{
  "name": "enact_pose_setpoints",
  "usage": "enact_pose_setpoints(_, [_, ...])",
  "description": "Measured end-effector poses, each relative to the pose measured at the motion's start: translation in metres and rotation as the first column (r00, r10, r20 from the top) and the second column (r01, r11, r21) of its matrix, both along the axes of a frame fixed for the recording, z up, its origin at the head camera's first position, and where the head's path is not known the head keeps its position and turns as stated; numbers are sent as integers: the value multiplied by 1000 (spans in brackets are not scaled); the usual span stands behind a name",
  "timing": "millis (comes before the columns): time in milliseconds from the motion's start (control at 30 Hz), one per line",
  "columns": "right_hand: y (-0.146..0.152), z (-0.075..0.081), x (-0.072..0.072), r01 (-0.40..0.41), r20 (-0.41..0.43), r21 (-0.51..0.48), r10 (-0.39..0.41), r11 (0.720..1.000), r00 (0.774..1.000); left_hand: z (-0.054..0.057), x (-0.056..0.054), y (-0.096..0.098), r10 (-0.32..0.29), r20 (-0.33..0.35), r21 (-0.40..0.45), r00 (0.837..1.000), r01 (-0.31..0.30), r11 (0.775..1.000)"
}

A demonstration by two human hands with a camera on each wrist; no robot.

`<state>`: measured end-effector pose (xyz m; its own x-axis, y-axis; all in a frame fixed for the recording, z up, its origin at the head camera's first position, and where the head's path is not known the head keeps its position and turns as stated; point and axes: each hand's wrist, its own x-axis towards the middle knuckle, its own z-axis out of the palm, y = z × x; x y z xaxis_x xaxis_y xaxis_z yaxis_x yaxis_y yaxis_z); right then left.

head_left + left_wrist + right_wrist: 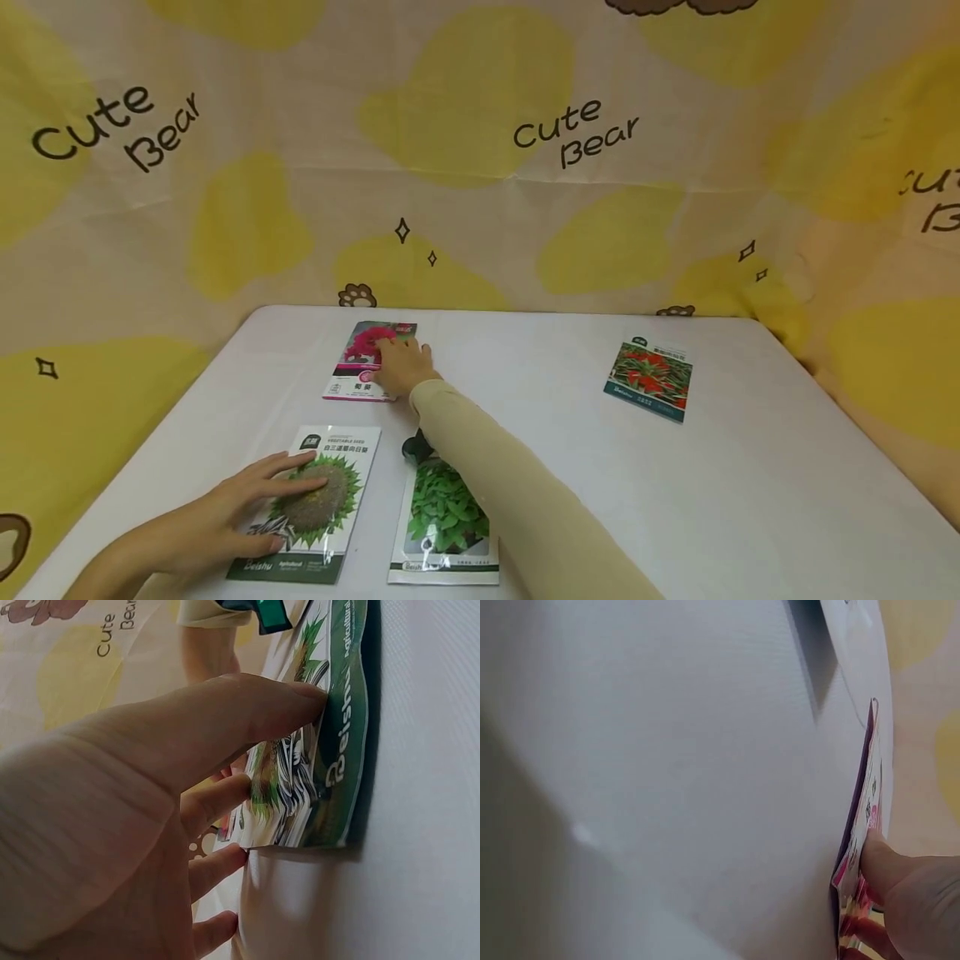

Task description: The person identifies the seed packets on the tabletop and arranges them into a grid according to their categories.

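My left hand rests with spread fingers on a sunflower seed packet, which lies at the table's front left. In the left wrist view the thumb presses near its green Beishu band. Farther back, my right hand touches the right side of a seed packet with pink flowers. The right wrist view shows the thumb and fingers on that packet's printed face, with its edge a little off the table. Under the right forearm, partly hidden, lies a seed packet with green leaves.
A seed packet with red flowers lies tilted at the back right of the white table. A yellow and cream "Cute Bear" cloth hangs behind the table and along its sides. A dark device sits at the right wrist.
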<state>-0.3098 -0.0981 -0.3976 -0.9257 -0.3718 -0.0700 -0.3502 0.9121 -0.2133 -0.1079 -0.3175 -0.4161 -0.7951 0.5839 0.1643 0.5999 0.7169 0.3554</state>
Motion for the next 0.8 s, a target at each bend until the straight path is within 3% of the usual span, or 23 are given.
enact_pose_setpoints(267, [7, 4, 2, -36, -23, 67, 38, 997, 999, -1, -4, 3, 9, -54, -34, 999, -11, 999])
enact_pose_setpoints(333, [9, 6, 3, -49, 1, 67, 49, 997, 999, -2, -5, 3, 1, -33, -19, 999, -2, 1000])
enact_pose_setpoints(467, [22, 12, 2, -83, 96, -53, 88, 995, 992, -2, -6, 2, -1, -39, -12, 999, 1, 1000])
enact_pose_setpoints(567, [41, 18, -1, -96, 123, -165, 117, 982, 985, -2, -6, 0, -3, -65, -9, 998, 3, 1000])
enact_pose_setpoints(667, [63, 26, -1, -134, 99, -185, 154, 974, 983, -3, -7, -1, -12, -76, -8, 997, 12, 1000])
enact_pose_setpoints(800, [90, 36, 1, -193, 46, -141, 202, 971, 978, -6, -7, -4, -9, -70, -23, 998, 7, 1000])
